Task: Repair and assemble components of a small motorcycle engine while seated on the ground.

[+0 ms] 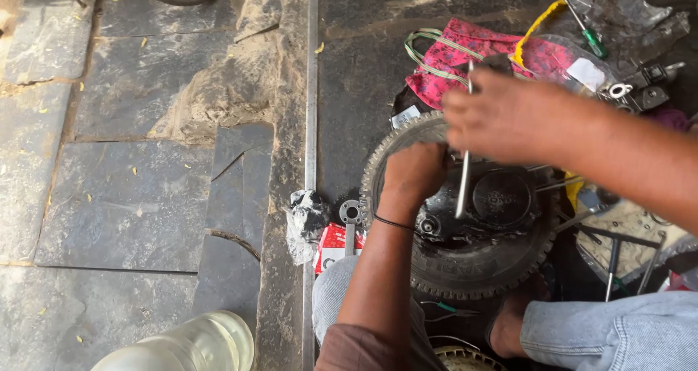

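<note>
The wheel lies flat on the dark stone floor, just in front of the seated person's knees, with its toothed sprocket facing up and a dark round hub cover at the centre. The left hand is clenched into a fist on the hub beside the sprocket, seemingly bracing the wheel; what it grips, if anything, is hidden under the knuckles. The right hand is closed around the top of a slim metal tool, whose shaft points down into the hub near the cover. Judging by this, the work on the hub looks to be midway: the cover and sprocket are still mounted and the tyre is on, while loose parts already lie around, such as a small bearing and a red packet left of the wheel. The right side is crowded with a pink cloth bag, a green-handled screwdriver, metal parts and more tools, so the right arm has little free room there. To the left, past a metal strip set in the floor, the stone slabs offer open space, apart from a clear plastic bottle near the bottom edge.
</note>
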